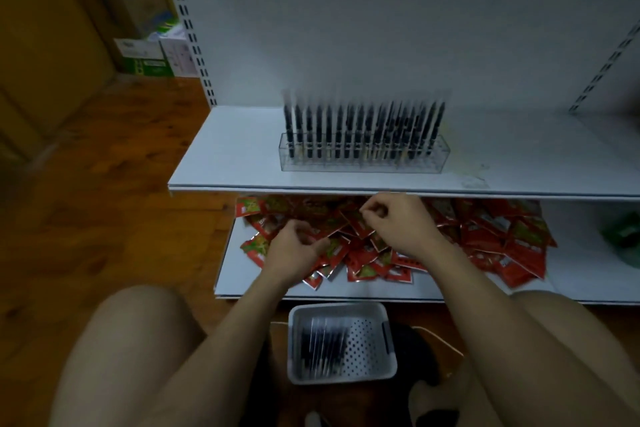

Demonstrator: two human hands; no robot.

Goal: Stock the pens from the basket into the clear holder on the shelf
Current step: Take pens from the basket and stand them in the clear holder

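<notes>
The basket [388, 370] sat on the floor between the knees, likely for easy reach, with loose pens [322, 345] lying inside. Over red packets [502, 239], the left hand [294, 246] hung loosely curled, its grip empty; the right hand [394, 222] had thumb and finger together, and I could not tell whether that grip held anything. Beyond, the clear holder [363, 165] stood on the shelf [225, 149], displaying a row of upright pens.

Dim and murky, with a warm brownish cast. Brightest across the white shelf [225, 149] and its back panel [381, 45], sinking into deep shadow at the left and lower corners. Blurred by motion throughout, worst on the upright pens [363, 128], smeared into vertical ghosts. Bowed at the edges by the wide lens.
</notes>
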